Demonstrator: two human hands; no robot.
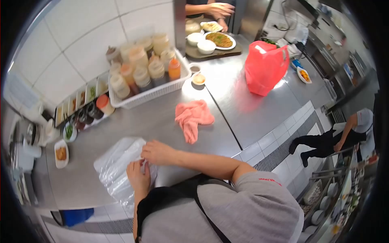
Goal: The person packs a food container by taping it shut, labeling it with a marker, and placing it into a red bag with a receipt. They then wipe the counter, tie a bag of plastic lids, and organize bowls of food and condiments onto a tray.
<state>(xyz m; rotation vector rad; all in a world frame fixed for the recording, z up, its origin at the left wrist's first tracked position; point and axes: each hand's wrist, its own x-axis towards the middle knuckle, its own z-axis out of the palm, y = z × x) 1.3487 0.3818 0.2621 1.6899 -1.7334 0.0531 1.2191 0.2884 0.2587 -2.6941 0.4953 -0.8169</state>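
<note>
A clear plastic bag (115, 168) lies flattened and wrinkled along the near edge of the steel counter (178, 150). My left hand (138, 175) is at the bag's right side, its thumb and fingers pinched together on the plastic. Just above it, my right hand (157, 152) is curled with its fingertips closed on the bag's upper right edge. The two hands almost touch. Beyond my right hand, a crumpled pink cloth (193, 117) rests on the counter.
A white basket (152, 91) of sauce bottles stands at the back. A tied red bag (265, 67) is to the right. Small dishes (61, 154) sit at the left. Across the pass, a person's hand (221, 9) is over a tray of food (227, 52). Another person (344, 133) stands at right.
</note>
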